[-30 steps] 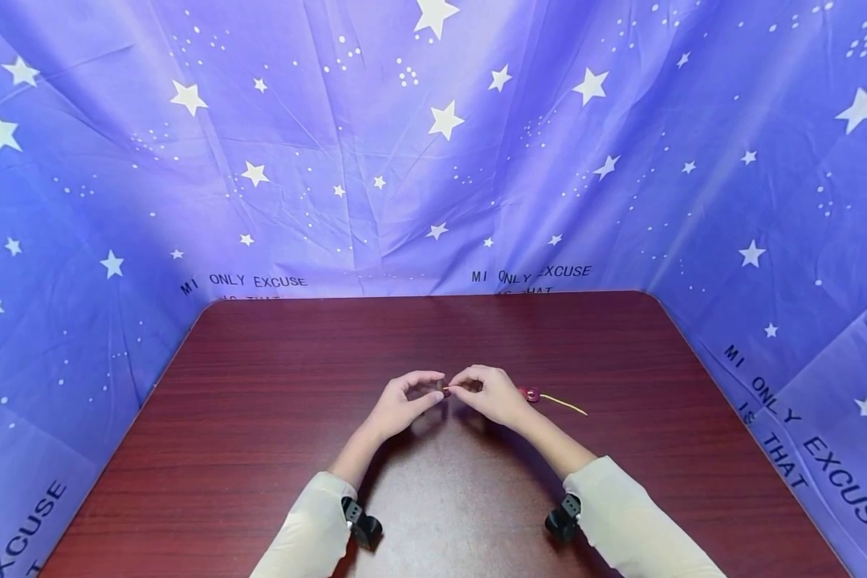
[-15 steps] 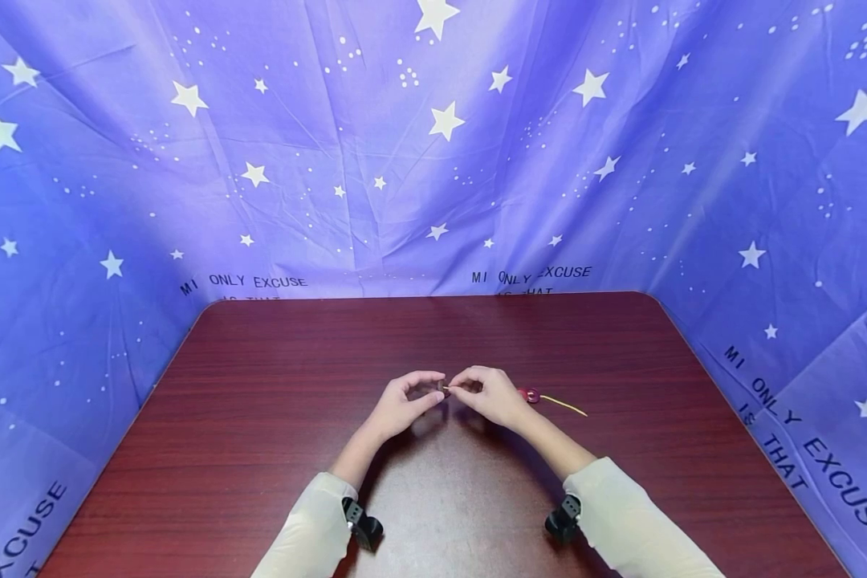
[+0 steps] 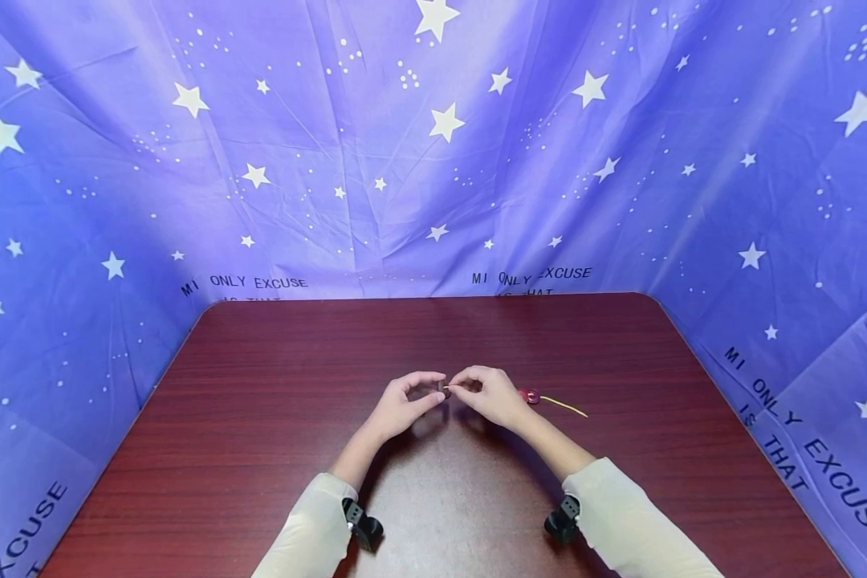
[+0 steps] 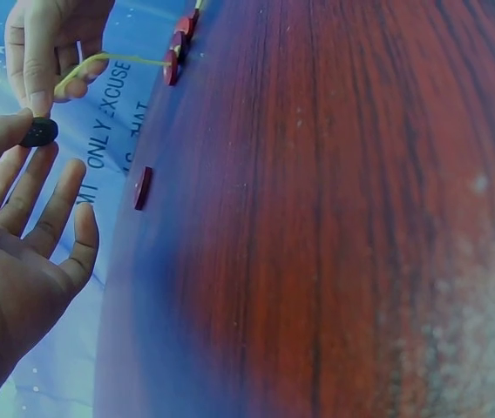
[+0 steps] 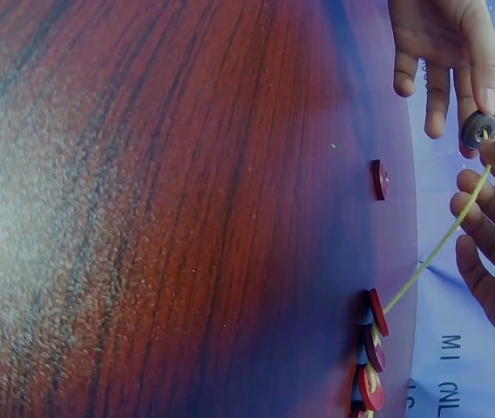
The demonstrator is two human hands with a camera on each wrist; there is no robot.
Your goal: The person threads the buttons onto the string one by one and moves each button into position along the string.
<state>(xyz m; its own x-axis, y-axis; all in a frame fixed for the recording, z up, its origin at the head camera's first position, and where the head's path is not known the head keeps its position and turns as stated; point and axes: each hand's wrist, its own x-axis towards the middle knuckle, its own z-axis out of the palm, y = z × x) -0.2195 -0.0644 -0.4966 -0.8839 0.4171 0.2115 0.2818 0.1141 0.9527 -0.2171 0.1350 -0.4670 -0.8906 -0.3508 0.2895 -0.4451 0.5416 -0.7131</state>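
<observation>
A dark round button (image 5: pixel 472 131) is pinched between the thumb and fingers of my left hand (image 3: pixel 402 408), whose other fingers are spread. Facing it, my right hand (image 3: pixel 493 396) pinches a thin yellow cord (image 5: pixel 437 244) close at the button's face. In the right wrist view the cord's end meets the button's holes. From the right fingers the cord runs down to several red and dark red buttons (image 4: pixel 171 68) threaded on it, lying on the table. In the head view the right hand hides part of this row.
A loose red button (image 4: pixel 143 188) lies by itself on the dark red wooden table (image 3: pixel 296 353). The cord's yellow tail (image 3: pixel 565 405) stretches out to the right of the row. A blue star-printed curtain (image 3: pixel 376 144) hangs around the table's edges.
</observation>
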